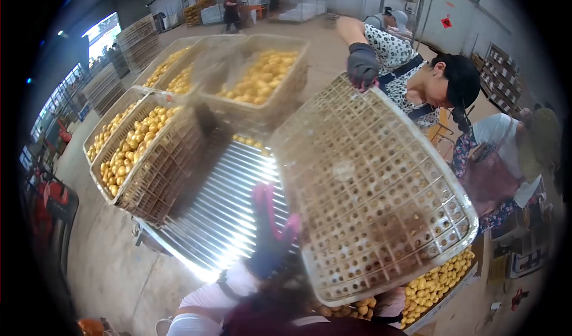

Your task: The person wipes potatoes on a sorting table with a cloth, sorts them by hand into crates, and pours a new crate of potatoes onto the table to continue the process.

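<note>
A large plastic crate is tilted up, its perforated bottom facing me. My left hand, in a dark and pink glove, is beside the crate's lower left edge with fingers apart, blurred, over shiny metal rollers. Behind the crate's lower edge my right forearm shows; the hand itself is hidden. A co-worker's gloved hand grips the crate's top edge. Yellow potato-like produce lies below the crate at the lower right.
Full crates stand left of the rollers, and more beyond them. A co-worker leans in from the upper right; another person is at the far right. Stacked crates stand at the back left.
</note>
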Demonstrator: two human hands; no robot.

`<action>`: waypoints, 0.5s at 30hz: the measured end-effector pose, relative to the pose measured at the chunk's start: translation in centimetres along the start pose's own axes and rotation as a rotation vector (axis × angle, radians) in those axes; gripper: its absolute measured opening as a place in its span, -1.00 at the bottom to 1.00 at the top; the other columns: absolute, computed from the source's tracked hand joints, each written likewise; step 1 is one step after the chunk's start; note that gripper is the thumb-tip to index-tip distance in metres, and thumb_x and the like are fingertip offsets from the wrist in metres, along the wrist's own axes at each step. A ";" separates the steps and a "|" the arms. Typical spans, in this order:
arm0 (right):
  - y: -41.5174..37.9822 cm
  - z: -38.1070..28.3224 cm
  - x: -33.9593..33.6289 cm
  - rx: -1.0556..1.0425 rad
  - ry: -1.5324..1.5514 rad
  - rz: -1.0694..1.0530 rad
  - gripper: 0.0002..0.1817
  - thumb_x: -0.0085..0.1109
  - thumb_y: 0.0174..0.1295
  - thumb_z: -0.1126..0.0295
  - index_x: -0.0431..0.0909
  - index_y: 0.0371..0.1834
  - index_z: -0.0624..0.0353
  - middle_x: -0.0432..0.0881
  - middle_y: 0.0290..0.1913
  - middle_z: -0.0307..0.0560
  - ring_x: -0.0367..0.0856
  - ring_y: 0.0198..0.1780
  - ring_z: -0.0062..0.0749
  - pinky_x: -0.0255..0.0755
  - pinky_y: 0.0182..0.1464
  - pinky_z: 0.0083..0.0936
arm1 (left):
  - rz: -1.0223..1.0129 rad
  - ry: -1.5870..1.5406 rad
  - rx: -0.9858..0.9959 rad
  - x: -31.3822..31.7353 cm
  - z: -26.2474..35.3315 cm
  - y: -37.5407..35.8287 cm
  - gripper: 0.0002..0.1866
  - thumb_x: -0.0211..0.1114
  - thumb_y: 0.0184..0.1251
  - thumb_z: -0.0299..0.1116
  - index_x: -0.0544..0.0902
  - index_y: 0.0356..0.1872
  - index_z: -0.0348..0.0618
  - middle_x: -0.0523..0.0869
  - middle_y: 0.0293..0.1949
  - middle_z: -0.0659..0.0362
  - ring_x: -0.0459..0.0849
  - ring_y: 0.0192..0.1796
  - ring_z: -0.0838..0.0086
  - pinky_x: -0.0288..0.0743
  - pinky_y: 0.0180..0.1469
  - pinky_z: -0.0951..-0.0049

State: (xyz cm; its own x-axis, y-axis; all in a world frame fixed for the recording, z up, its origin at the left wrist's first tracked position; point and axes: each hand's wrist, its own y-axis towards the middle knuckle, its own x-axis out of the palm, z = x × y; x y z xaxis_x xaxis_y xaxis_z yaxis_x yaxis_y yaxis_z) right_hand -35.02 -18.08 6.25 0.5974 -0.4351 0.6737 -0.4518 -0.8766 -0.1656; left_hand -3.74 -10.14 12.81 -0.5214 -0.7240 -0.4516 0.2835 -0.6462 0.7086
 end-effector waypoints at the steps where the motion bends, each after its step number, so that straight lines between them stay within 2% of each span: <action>1: 0.0 -0.1 0.0 0.005 0.001 -0.009 -0.38 -0.18 0.59 -0.08 0.28 0.47 0.17 0.46 0.36 -0.10 0.52 0.23 -0.31 0.39 0.32 -0.31 | 0.113 -0.003 -0.188 1.8 -3.3 -4.7 -0.29 0.11 0.60 -0.06 0.19 0.55 -0.35 0.33 0.47 -0.19 0.29 0.53 0.10 0.28 0.50 0.17; 2: 0.1 -0.4 -0.1 0.009 0.007 -0.019 -0.37 -0.18 0.59 -0.08 0.28 0.48 0.17 0.45 0.37 -0.09 0.52 0.24 -0.31 0.39 0.33 -0.30 | -0.202 -0.628 -0.562 1.2 -2.9 -4.5 -0.35 0.08 0.63 -0.09 0.23 0.53 -0.34 0.38 0.44 -0.13 0.33 0.51 0.17 0.31 0.49 0.19; 3: 0.2 -0.8 -0.2 0.015 0.009 -0.036 -0.37 -0.19 0.59 -0.08 0.28 0.48 0.16 0.45 0.38 -0.09 0.52 0.25 -0.30 0.39 0.34 -0.29 | -0.357 -1.049 -1.110 0.7 -2.5 -4.4 -0.41 0.04 0.66 -0.13 0.27 0.51 -0.32 0.43 0.42 -0.07 0.37 0.49 0.23 0.35 0.47 0.22; 4: 0.4 -1.3 -0.3 0.024 0.018 -0.061 -0.37 -0.19 0.59 -0.09 0.27 0.49 0.16 0.45 0.38 -0.08 0.52 0.26 -0.29 0.38 0.35 -0.28 | -0.413 -1.066 -0.868 1.8 -1.7 -5.7 -0.42 0.01 0.67 -0.09 0.31 0.48 -0.32 0.47 0.40 -0.03 0.42 0.45 0.28 0.39 0.44 0.23; 6: 0.9 -2.6 -0.5 0.044 0.032 -0.122 -0.36 -0.19 0.59 -0.09 0.27 0.49 0.16 0.44 0.40 -0.07 0.51 0.28 -0.27 0.37 0.37 -0.26 | -0.495 -1.138 -0.711 3.0 -0.7 -6.6 -0.40 -0.05 0.68 -0.01 0.35 0.45 -0.31 0.50 0.39 0.03 0.46 0.41 0.32 0.40 0.43 0.23; 7: 1.2 -3.4 -0.5 0.060 0.041 -0.161 -0.36 -0.20 0.59 -0.09 0.27 0.50 0.16 0.44 0.41 -0.07 0.51 0.29 -0.26 0.37 0.38 -0.25 | -0.527 -1.208 -0.805 2.4 0.5 -6.1 -0.38 -0.08 0.69 0.02 0.34 0.46 -0.31 0.48 0.40 0.04 0.46 0.41 0.33 0.38 0.45 0.23; 9: 2.2 -5.6 -0.1 0.090 0.067 -0.270 -0.36 -0.20 0.59 -0.09 0.26 0.50 0.16 0.43 0.42 -0.06 0.51 0.30 -0.24 0.36 0.40 -0.24 | -0.550 -1.399 -0.763 1.4 3.3 -4.2 -0.40 -0.08 0.68 -0.04 0.27 0.50 -0.28 0.38 0.47 0.04 0.37 0.47 0.32 0.30 0.50 0.22; 11: 3.7 -8.3 1.1 0.142 0.090 -0.434 -0.35 -0.21 0.59 -0.10 0.26 0.51 0.16 0.42 0.44 -0.05 0.50 0.32 -0.22 0.35 0.42 -0.22 | -0.525 -1.620 -0.483 -0.4 6.9 -0.2 -0.41 -0.03 0.66 -0.23 0.14 0.58 -0.23 0.21 0.58 0.01 0.21 0.58 0.28 0.18 0.58 0.18; 12: 4.6 -9.9 2.0 0.174 0.097 -0.526 -0.35 -0.21 0.59 -0.10 0.26 0.51 0.16 0.42 0.45 -0.04 0.50 0.33 -0.21 0.35 0.43 -0.21 | -0.551 -1.630 -0.362 -1.5 7.9 1.3 -0.39 -0.03 0.66 -0.22 0.11 0.59 -0.22 0.17 0.60 -0.01 0.16 0.61 0.26 0.12 0.60 0.17; 13: 5.4 -11.6 3.2 0.207 0.093 -0.625 -0.35 -0.22 0.59 -0.10 0.26 0.52 0.16 0.42 0.45 -0.04 0.50 0.34 -0.20 0.35 0.44 -0.20 | -0.573 -1.642 -0.242 -2.6 8.9 2.8 -0.37 -0.03 0.66 -0.21 0.09 0.61 -0.22 0.13 0.62 -0.03 0.11 0.64 0.24 0.07 0.63 0.15; 15: 6.7 -14.4 5.5 0.220 0.068 -0.776 -0.34 -0.22 0.59 -0.10 0.25 0.53 0.15 0.41 0.47 -0.02 0.50 0.36 -0.18 0.34 0.46 -0.18 | -0.677 -1.475 -0.017 -3.7 10.3 4.6 -0.30 -0.07 0.67 0.02 0.12 0.59 -0.24 0.15 0.61 -0.10 0.10 0.64 0.17 -0.02 0.65 0.13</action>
State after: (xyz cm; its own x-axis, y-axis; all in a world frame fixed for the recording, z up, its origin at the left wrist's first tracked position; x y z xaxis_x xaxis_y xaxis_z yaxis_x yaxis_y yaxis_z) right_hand -44.29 -23.37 19.20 0.6422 0.3215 0.6958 0.2198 -0.9469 0.2346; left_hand -8.78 -7.95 23.34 -0.8223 0.5205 0.2298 -0.3035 -0.7429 0.5967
